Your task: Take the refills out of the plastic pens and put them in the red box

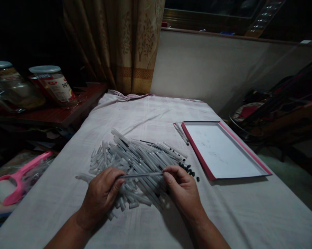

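Your slim grey pen tube (141, 175): level, crosswise, raised, left of the red-edged tray (196, 151). Under it, your heap of clear pen barrels (135, 155), jumbled flat, also left of that tray.

Print on jar label (57, 88) too blurred, nothing legible.

At the lower centre of the frame the left hand (101, 195) and the right hand (183, 188) pinch the two ends of one thin pen tube (141, 175), held level just above a heap of clear pen barrels (135, 155) on a white cloth (150, 110). Small black caps (188, 169) lie just right of the heap, beside a red-edged tray (249, 152) with white paper. Two lidded jars (53, 84) stand at the upper left, and a pink plastic tool (18, 180) lies at the lower left.
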Available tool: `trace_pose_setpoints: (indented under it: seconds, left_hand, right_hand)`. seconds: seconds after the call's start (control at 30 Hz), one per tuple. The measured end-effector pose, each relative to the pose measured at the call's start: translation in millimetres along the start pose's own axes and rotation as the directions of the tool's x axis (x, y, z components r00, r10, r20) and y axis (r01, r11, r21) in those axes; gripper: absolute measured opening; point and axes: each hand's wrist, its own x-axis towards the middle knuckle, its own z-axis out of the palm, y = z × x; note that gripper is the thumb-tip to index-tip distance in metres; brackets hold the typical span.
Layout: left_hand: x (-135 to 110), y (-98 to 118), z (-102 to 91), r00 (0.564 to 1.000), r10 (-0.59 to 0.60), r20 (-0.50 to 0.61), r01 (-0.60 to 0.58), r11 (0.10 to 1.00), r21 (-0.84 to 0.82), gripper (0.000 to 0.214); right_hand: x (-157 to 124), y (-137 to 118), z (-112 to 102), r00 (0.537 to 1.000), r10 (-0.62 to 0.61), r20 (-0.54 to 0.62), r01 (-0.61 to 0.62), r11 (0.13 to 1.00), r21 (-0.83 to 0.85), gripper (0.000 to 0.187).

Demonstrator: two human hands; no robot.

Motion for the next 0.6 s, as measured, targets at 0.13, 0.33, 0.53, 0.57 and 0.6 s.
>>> trace_pose_setpoints:
  seconds: [0.13,0.33,0.53,0.57,0.6]
  left_hand:
    - [-1.9,-6.1,-2.4,0.999,-0.022,-0.027,0.023,0.999,0.024,0.028]
    - [-2.9,-6.9,-0.2,0.997,-0.062,-0.056,0.064,0.997,0.047,0.022]
    - [-2.7,-9.1,3.9,0.999,0.010,-0.043,-0.005,0.994,0.113,0.019]
    - [-2.6,-9.2,4.2,0.999,0.020,-0.041,-0.015,0.992,0.125,0.020]
    - [-2.5,-9.0,4.3,0.999,0.029,-0.039,-0.024,0.991,0.133,0.020]
  right_hand:
    - [11.4,5.1,-14.7,0.989,-0.076,-0.129,0.072,0.997,-0.037,0.017]
    - [39.5,26.6,-59.6,0.947,-0.194,-0.255,0.049,0.874,-0.483,0.029]
    - [43.2,34.9,-70.8,0.967,-0.221,-0.123,0.061,0.676,-0.734,0.033]
    - [42.6,34.6,-70.0,0.966,-0.232,-0.117,0.068,0.661,-0.747,0.033]
    - [41.7,33.4,-68.6,0.962,-0.249,-0.115,0.080,0.656,-0.750,0.033]
